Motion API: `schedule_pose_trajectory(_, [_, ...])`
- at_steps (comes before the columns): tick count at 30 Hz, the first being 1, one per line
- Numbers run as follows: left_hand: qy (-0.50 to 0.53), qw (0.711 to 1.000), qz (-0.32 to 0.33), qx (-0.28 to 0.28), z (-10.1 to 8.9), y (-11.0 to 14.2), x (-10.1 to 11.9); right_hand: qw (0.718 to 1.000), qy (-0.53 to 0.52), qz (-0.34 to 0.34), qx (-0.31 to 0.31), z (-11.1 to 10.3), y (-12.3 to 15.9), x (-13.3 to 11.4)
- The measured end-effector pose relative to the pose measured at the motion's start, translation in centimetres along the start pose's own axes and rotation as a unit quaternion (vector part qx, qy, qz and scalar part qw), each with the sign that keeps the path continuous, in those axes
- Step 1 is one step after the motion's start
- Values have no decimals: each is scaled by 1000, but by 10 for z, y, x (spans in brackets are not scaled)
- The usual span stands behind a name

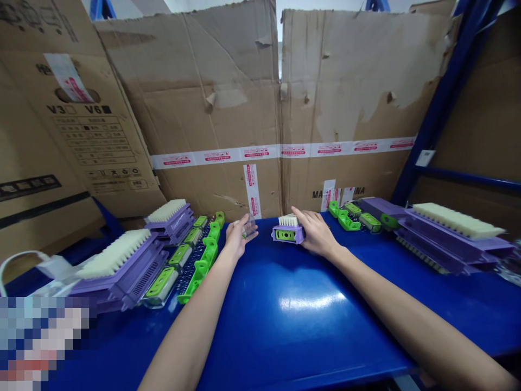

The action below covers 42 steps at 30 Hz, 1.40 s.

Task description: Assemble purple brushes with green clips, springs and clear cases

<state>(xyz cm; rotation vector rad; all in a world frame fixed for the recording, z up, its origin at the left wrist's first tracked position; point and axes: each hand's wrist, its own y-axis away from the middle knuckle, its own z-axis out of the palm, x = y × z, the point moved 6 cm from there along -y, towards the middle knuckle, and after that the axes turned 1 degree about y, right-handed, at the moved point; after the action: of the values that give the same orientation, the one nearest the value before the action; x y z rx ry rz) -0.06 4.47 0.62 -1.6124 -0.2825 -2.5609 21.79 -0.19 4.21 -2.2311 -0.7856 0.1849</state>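
Observation:
Over the middle of the table, my right hand (320,232) is closed around one side of a purple block (300,233). White bristles or foam teeth show on top of this block, and a green insert (285,235) fills its near end. To its left, my left hand (235,234) grips a small clear plastic piece (251,222) between thumb and fingers. The two held things are apart. Left of that hand lies a row of bright green brackets (209,252), beside several clear cases with green tops (161,281).
Purple housings topped with cream bristle pads (116,254) stand at left, with a white plug and cable (57,266) near them. More purple housings (456,247) and green brackets (348,220) are at right. Cardboard (211,114) walls the back; a blue post (431,103) rises at right.

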Motion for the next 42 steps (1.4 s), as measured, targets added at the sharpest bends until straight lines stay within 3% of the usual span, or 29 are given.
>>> schedule_pose_trajectory(4, [-106, 991, 17, 76, -10, -1, 3, 1000, 12, -5, -3, 1, 0, 0])
schedule_pose_trajectory(6, [-238, 964, 66, 94, -12, 1, 10, 1000, 24, -12, -5, 1, 0, -1])
schedule_pose_trajectory(7, [-330, 932, 110, 98, -11, 3, 16, 999, 30, -16, -6, 1, 0, -2])
schedule_pose_trajectory(8, [-429, 883, 163, 98, -7, 7, 22, 999, 38, -22, -7, 1, 0, -4])
schedule_pose_trajectory(10, [-604, 748, 261, 83, 7, 19, 29, 998, 54, -32, -12, 1, 0, -8])
schedule_pose_trajectory(12, [-700, 640, 309, 65, 19, 28, 27, 997, 68, -37, -21, 1, -1, -12])
schedule_pose_trajectory(13, [-725, 610, 315, 61, 23, 31, 25, 996, 74, -38, -26, 2, -1, -14])
schedule_pose_trajectory(16, [-750, 571, 328, 65, 27, 35, 24, 994, 89, -40, -41, 3, -2, -18])
schedule_pose_trajectory(20, [-722, 554, 407, 87, 28, 39, 32, 990, 114, -55, -59, 4, -3, -23])
schedule_pose_trajectory(24, [-671, 574, 462, 79, 34, 47, 35, 988, 138, -32, -54, 3, -3, -22])
schedule_pose_trajectory(28, [-598, 677, 427, 39, 45, 55, 31, 988, 148, 16, -38, 1, -3, -17])
schedule_pose_trajectory(32, [-513, 803, 301, 29, 46, 50, 22, 986, 159, 43, -36, 0, -2, -15])
schedule_pose_trajectory(36, [-410, 895, 175, 12, 39, 38, 9, 983, 172, 46, -35, 1, -2, -16])
schedule_pose_trajectory(39, [-345, 937, 43, -22, 34, 32, -7, 981, 183, 46, -33, 2, -1, -19])
schedule_pose_trajectory(42, [-298, 954, -13, -36, 32, 30, -14, 982, 176, 37, -53, 4, -2, -23])
